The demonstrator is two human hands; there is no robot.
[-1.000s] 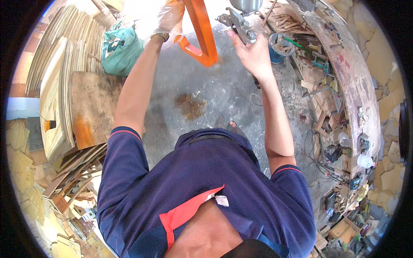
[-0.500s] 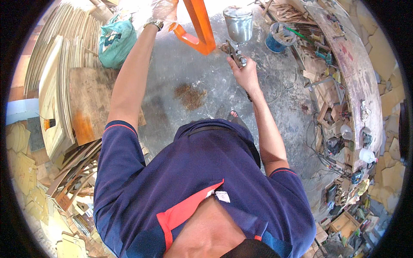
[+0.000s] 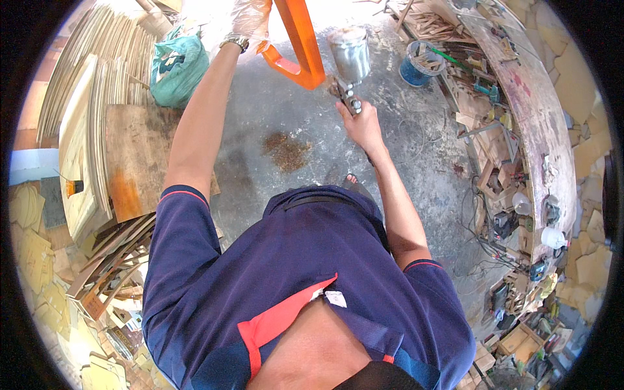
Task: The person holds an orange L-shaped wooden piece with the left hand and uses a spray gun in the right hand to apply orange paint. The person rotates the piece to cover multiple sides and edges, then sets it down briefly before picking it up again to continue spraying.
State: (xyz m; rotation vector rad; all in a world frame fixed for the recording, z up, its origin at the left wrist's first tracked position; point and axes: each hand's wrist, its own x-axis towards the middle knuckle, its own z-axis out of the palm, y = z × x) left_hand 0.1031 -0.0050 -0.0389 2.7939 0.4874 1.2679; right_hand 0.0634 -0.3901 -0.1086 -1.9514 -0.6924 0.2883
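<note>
A bright orange angled frame piece [image 3: 304, 49] hangs at the top of the view, its upper end cut off by the edge. My left hand [image 3: 251, 18], in a clear plastic glove, is closed at the frame's left side; its fingertips are partly out of view. In my bare right hand [image 3: 363, 127] is a metal spray gun [image 3: 348, 97], fingers wrapped round its handle. The gun carries a silver paint cup [image 3: 350, 57]. Its front end is close to the frame's lower right corner, with a small gap between them.
On the left, thin wooden sheets [image 3: 97, 39] stand stacked beside a green bag [image 3: 179, 68]. A blue bucket [image 3: 419, 65] of wood scraps is at the right, before a long bench [image 3: 533, 104] cluttered with tools. Brown debris [image 3: 287, 151] lies on the grey floor.
My right hand has brought the spray gun and its cup nearer to me and slightly left. The orange frame has shifted down a little, and my left hand still holds it.
</note>
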